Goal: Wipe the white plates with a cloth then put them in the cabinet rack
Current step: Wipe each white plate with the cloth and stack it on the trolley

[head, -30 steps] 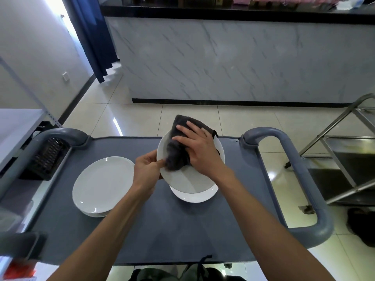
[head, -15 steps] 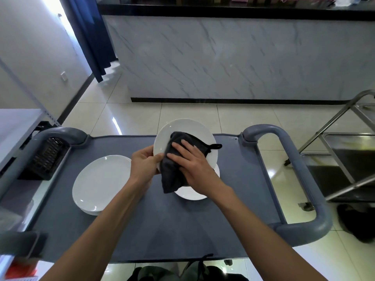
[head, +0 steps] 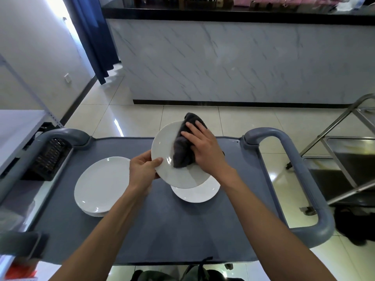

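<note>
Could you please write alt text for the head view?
A left hand grips a white plate tilted above a grey cart while the right hand presses a dark cloth on it. Another plate lies beneath; a stack sits left.

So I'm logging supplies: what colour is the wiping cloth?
Dark grey. The cloth shows best in the head view, under the right hand.
</note>
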### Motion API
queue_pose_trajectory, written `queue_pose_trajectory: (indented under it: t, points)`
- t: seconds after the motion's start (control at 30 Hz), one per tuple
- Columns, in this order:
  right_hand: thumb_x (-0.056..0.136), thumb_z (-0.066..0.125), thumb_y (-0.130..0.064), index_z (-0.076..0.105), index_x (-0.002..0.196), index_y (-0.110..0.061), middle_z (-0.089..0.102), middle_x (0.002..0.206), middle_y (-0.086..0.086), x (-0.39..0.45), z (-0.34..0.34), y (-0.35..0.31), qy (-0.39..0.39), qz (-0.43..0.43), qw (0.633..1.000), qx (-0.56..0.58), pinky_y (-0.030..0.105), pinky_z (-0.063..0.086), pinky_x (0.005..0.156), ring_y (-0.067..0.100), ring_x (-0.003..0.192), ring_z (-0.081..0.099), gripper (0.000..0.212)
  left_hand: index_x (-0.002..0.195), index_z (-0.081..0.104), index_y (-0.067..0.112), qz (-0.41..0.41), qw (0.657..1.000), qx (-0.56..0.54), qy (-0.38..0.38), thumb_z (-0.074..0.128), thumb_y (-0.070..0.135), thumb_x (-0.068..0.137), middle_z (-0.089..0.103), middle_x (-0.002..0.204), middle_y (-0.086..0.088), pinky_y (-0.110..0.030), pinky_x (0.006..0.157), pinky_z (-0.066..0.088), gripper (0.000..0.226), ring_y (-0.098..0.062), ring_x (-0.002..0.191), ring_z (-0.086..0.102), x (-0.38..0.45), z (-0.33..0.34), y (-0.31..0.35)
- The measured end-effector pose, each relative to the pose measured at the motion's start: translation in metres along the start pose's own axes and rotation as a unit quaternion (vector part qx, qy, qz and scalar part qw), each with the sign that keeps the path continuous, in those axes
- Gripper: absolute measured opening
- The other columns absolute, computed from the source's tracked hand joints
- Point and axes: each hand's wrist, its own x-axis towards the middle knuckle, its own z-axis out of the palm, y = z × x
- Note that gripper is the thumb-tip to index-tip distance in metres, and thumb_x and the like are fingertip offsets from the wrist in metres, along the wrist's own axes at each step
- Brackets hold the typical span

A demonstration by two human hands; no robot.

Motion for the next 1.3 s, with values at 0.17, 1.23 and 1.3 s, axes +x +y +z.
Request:
queue_pose_trajectory:
  t: [0.17, 1.23, 1.3]
  points:
    - [0.094, 0.045, -0.013, 0.06, 0.139, -0.01, 0.044, 0.156, 0.012, -0.02, 0.002, 0.001, 0.028, 0.089, 0.995, 0.018, 0.052, 0.032, 0.119, 0.038, 0.149, 0.031, 0.048, 0.102, 0.076, 0.017, 0.001, 0.999, -0.026, 0.039, 0.061, -0.004, 0.092, 0.078, 0.088, -0.003, -0.041, 0.067, 0.062, 0.028, -0.021, 0.076, 0.07, 0.001, 0.003, -0.002]
    - [0.095, 0.05, -0.005, 0.049, 0.148, -0.009, 0.034, 0.162, 0.016, -0.01, -0.006, 0.001, 0.068, 0.138, 0.988, 0.006, 0.055, 0.029, 0.12, 0.039, 0.15, 0.028, 0.053, 0.097, 0.077, 0.025, 0.049, 0.998, 0.035, -0.003, 0.061, -0.002, 0.094, 0.078, 0.092, -0.004, -0.039, 0.068, 0.062, 0.031, -0.018, 0.077, 0.071, -0.003, 0.002, 0.002]
    - [0.096, 0.053, -0.003, 0.048, 0.149, -0.01, 0.034, 0.162, 0.015, 0.0, -0.008, -0.004, 0.078, 0.137, 0.987, 0.013, 0.056, 0.028, 0.12, 0.038, 0.15, 0.027, 0.053, 0.097, 0.077, 0.025, 0.048, 0.998, 0.047, -0.018, 0.061, -0.002, 0.093, 0.078, 0.093, -0.006, -0.04, 0.069, 0.062, 0.032, -0.019, 0.079, 0.071, -0.004, 0.003, 0.002]
